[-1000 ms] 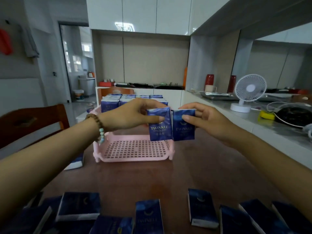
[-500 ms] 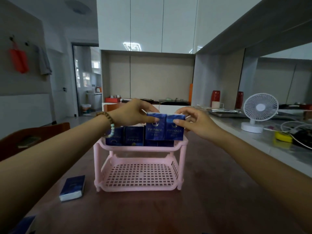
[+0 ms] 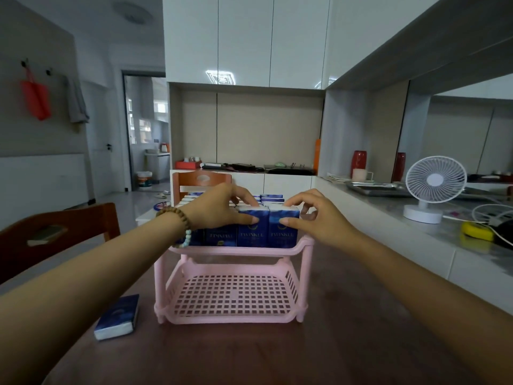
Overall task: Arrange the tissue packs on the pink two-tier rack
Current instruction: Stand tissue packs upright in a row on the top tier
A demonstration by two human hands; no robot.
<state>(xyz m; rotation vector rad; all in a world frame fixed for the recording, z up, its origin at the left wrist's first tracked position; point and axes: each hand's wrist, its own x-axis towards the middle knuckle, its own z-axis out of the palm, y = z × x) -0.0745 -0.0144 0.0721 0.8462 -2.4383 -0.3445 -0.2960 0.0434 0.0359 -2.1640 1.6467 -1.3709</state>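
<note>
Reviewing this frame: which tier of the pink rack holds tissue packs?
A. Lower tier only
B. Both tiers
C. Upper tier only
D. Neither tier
C: the tissue packs stand upright on the upper tier of the pink rack, while its lower tier shows only bare grid.

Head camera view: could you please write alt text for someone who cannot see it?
The left hand pinches the left pack and the right hand the right pack, both blue tissue packs standing side by side on the top tier of the pink rack. Its lower tier is bare; a loose pack lies on the table beside it.
</note>
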